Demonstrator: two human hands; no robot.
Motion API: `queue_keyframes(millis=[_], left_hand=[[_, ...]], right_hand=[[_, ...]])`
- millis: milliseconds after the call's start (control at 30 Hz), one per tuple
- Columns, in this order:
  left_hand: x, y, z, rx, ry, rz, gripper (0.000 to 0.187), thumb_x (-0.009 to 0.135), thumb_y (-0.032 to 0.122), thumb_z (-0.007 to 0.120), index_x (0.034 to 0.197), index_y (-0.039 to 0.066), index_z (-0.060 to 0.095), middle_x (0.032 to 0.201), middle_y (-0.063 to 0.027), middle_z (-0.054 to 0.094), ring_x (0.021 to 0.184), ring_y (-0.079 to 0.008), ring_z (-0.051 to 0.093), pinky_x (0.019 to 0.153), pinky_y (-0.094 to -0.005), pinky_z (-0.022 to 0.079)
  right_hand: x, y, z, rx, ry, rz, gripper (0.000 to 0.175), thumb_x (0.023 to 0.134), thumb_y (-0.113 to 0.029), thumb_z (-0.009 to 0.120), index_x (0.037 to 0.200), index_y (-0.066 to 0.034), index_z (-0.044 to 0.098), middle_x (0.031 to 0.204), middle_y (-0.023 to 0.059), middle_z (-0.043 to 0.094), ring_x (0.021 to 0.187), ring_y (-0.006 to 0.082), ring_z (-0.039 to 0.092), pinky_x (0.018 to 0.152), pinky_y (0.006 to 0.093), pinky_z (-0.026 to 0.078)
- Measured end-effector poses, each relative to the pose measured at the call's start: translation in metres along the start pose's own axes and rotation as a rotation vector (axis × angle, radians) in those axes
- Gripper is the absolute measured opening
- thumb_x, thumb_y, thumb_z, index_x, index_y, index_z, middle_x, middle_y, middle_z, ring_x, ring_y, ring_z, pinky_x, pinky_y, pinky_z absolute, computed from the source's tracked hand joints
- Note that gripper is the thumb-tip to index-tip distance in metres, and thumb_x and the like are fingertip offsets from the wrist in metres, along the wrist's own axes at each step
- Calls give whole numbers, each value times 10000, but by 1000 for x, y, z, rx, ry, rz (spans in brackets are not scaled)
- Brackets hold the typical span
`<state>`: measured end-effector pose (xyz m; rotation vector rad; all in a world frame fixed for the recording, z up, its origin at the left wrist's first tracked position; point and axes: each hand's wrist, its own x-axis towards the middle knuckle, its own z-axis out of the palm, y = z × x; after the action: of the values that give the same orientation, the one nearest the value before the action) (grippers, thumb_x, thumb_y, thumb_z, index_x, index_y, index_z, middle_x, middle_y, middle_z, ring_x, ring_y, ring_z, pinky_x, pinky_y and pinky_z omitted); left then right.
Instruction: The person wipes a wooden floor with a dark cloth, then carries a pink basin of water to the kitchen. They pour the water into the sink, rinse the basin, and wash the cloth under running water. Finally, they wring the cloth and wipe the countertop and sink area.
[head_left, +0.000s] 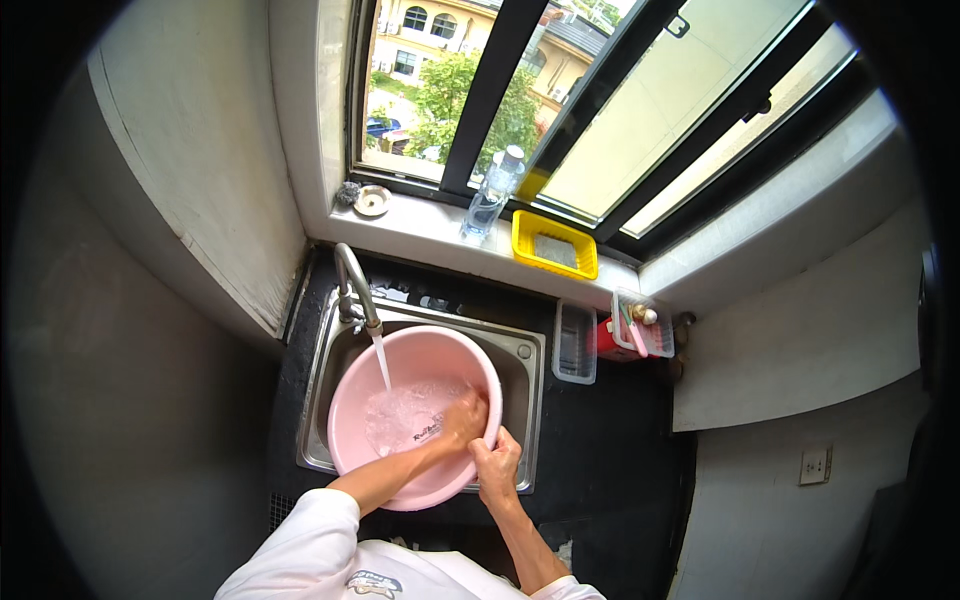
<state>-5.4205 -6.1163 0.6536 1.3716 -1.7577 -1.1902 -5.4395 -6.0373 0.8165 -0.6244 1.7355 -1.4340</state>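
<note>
A pink plastic basin (349, 442) rests tilted in the stainless steel sink (531, 420). Water from the curved metal faucet (360, 281) pours into it, and a shallow, rippling pool covers its bottom, which bears printed writing. My left hand (466, 421) reaches inside, against the right part of the inner wall; its fingers are blurred and partly hidden. On the outside right, my right hand (498, 463) grips the basin's rim, thumb over the edge.
Right of the sink stand a clear plastic container (575, 341) and a box holding a pink-handled peeler (636, 334). A yellow basket (555, 245), plastic bottles (491, 193), a small dish (373, 200) and a scouring ball (348, 193) occupy the windowsill. Walls flank both sides.
</note>
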Motion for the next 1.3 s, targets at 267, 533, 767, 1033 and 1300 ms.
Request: queue_keyframes(millis=[267,533,767,1033,1300], left_hand=[[-45,-68,-89,513,-996,220,372,918,317,539,941,17,759,966,-264,727,892,-430,707,831,-547,540],[40,-73,-54,647,8,575,244,881,177,626,1051,15,693,903,-232,699,732,-381,695,628,-460,547],[-11,11,0,-222,-390,161,239,909,229,631,962,9,708,828,-191,706,702,-324,683,643,-442,525],[-37,-79,-64,447,-941,179,394,919,357,564,917,8,745,846,-261,712,776,-407,695,720,-479,551],[55,-76,-15,464,-7,186,177,917,187,618,1006,48,680,984,-182,720,812,-385,714,671,-507,550]], right_hand=[[31,1,-42,-44,56,-37,79,783,18,606,759,-32,550,692,-18,528,551,53,445,469,249,364],[-42,1,-1,77,76,141,99,808,26,625,904,6,632,707,32,610,464,100,518,369,270,446],[-22,27,7,-70,168,-92,56,847,-39,624,816,-27,579,731,-25,537,647,62,465,581,258,417],[-2,20,-41,-31,165,-65,199,787,61,623,721,-73,491,689,-56,486,604,39,429,542,236,350],[-49,12,0,-130,115,39,74,830,-55,636,876,3,629,741,-6,600,661,81,521,610,280,467]])
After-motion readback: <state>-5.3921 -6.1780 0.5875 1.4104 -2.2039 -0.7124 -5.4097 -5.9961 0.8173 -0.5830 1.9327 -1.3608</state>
